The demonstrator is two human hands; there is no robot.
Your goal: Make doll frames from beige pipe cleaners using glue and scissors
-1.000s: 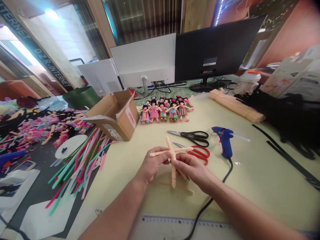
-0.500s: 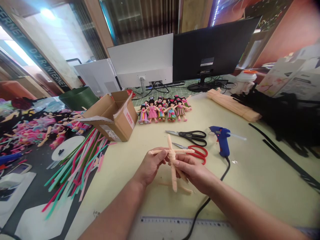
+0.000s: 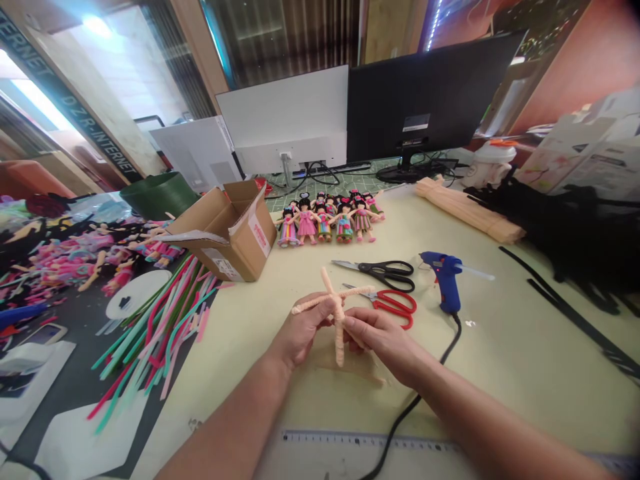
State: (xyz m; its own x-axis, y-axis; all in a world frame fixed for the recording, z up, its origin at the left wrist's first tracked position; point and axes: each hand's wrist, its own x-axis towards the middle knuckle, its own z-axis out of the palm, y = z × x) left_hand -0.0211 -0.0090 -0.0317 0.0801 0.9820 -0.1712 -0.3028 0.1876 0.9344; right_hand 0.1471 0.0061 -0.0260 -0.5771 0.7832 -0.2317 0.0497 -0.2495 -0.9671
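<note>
A peach figure of fuzzy stems, with a top stem, two side arms and a leg pointing down, is held up over the pale green mat. My left hand pinches its middle and left arm between thumb and fingers. On the right, my right hand grips its lower body, hiding part of it. Beneath the hands a loose peach piece lies on the mat. Red-handled scissors lie just beyond my right hand, with black-handled scissors behind them.
A blue glue gun stands at the right, its cord running forward. Small dolls lie at the back beside a cardboard box. Colored stems are at the left, a ruler in front, and peach stems at the back right.
The figure has turned and tilted to the left in my hands, its top stem and right arm shifting left. Its lower end now sits higher.
</note>
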